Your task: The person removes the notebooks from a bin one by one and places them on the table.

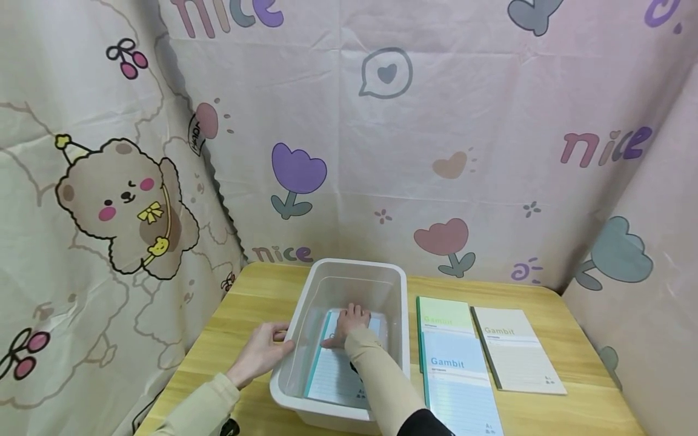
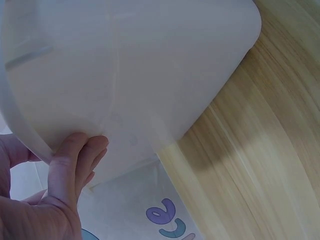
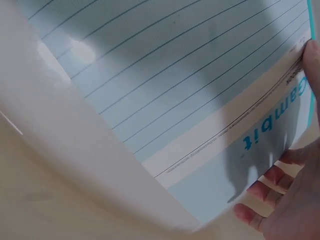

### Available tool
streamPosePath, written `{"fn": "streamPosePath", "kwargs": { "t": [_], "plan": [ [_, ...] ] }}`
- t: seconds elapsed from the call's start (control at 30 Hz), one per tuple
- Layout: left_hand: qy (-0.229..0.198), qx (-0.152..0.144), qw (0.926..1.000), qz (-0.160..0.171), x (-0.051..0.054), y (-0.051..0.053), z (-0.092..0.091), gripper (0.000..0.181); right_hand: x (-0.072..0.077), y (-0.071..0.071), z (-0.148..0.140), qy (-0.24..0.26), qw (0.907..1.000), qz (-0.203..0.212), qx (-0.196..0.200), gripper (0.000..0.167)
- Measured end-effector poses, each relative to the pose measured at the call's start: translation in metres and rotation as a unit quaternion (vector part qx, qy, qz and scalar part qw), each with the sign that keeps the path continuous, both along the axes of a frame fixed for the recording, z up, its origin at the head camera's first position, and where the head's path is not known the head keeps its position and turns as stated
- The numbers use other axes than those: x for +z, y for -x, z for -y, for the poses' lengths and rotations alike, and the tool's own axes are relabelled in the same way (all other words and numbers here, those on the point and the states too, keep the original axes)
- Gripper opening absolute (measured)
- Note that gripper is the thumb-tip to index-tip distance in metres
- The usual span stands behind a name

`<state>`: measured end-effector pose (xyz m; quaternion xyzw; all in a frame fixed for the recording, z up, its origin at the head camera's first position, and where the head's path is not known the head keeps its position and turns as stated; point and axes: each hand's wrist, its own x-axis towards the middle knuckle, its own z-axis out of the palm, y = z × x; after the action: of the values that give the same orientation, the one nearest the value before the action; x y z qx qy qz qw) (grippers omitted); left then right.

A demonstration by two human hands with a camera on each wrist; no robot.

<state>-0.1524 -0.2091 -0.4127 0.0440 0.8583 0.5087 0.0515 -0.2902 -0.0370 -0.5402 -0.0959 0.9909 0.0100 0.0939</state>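
Observation:
A white plastic bin (image 1: pixel 405 321) stands on the table. My left hand (image 1: pixel 264 351) grips its left rim; in the left wrist view the fingers (image 2: pixel 67 165) press the outer wall under the lip, with the thumb on the rim's other side. Inside the bin lies a light blue lined notebook (image 1: pixel 332 378) with a teal spine. My right hand (image 1: pixel 351 324) reaches in over the notebook's far end. In the right wrist view its thumb touches the spine edge, and the spread fingers (image 3: pixel 270 187) lie along the top edge near the "Gambit" lettering.
Right of the bin, a blue notebook (image 1: pixel 460 387) overlaps a green notebook (image 1: pixel 444 309). Beside them lies a beige notebook (image 1: pixel 518 351) with a dark spine. Printed cloth curtains (image 1: pixel 376 151) hang behind and at both sides of the wooden table (image 1: pixel 589 387).

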Motion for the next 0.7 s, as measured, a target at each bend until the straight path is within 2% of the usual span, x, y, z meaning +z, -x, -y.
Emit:
{"fn": "streamPosePath", "kwargs": {
  "t": [0.23,0.5,0.7],
  "plan": [
    [0.005,-0.001,1.0,-0.002,-0.0011,-0.0001,0.0,0.041,0.0,-0.0011,0.0033,-0.037,0.9989,-0.027,0.011,0.107],
    [0.002,-0.004,1.0,0.003,-0.001,-0.0003,-0.0006,0.042,0.008,-0.0035,0.0048,-0.021,0.9996,-0.016,-0.001,0.11],
    [0.003,-0.003,1.0,0.003,-0.0004,-0.0004,-0.0003,0.042,0.006,-0.0037,0.0074,0.007,0.9995,-0.029,0.0,0.11]
  ]
}}
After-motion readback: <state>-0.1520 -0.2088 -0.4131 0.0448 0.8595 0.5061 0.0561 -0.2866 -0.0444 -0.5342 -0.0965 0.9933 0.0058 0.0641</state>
